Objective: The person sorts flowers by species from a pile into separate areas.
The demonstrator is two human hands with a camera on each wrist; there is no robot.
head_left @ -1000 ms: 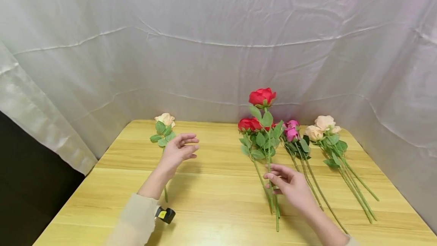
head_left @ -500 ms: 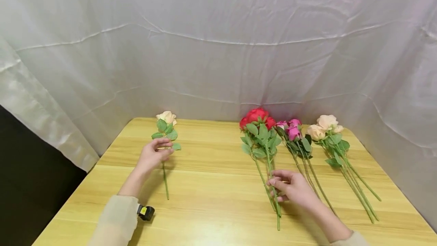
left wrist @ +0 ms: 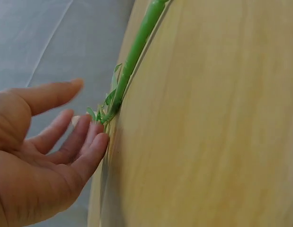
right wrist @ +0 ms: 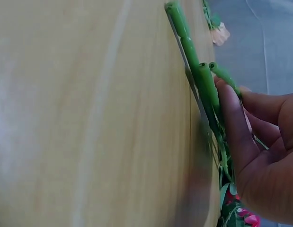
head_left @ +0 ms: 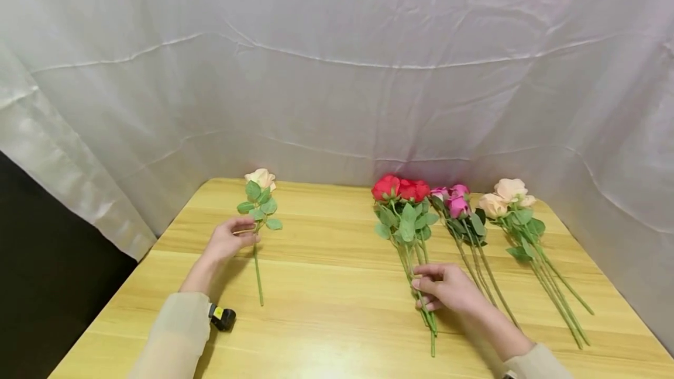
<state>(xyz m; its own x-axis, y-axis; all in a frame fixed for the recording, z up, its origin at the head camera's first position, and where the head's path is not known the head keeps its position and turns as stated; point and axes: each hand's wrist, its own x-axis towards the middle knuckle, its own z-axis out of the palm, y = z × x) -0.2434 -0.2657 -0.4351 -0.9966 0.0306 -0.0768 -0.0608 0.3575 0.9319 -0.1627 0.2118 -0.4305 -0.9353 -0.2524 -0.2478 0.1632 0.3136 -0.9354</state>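
At the left, a single peach rose (head_left: 260, 179) lies on the table with its flower toward the back edge. My left hand (head_left: 227, 241) is beside its stem just below the leaves, thumb and fingers apart. In the left wrist view the fingertips come right up to the leafy part of the green stem (left wrist: 137, 52). Farther right, my right hand (head_left: 447, 290) pinches the stem of a red rose (head_left: 387, 187) in the red bunch. Several green stem ends (right wrist: 204, 80) show close to these fingers in the right wrist view, one between thumb and finger.
Right of the red bunch lie purple-pink roses (head_left: 458, 200), then a bunch of peach roses (head_left: 509, 190). The wooden table (head_left: 326, 285) meets a grey satin curtain (head_left: 326, 75) at the back. A black camera (head_left: 223, 319) sits at the left wrist.
My right hand has lowered the upright red rose onto the other red ones. My left hand has moved left and down to the single peach rose's stem.
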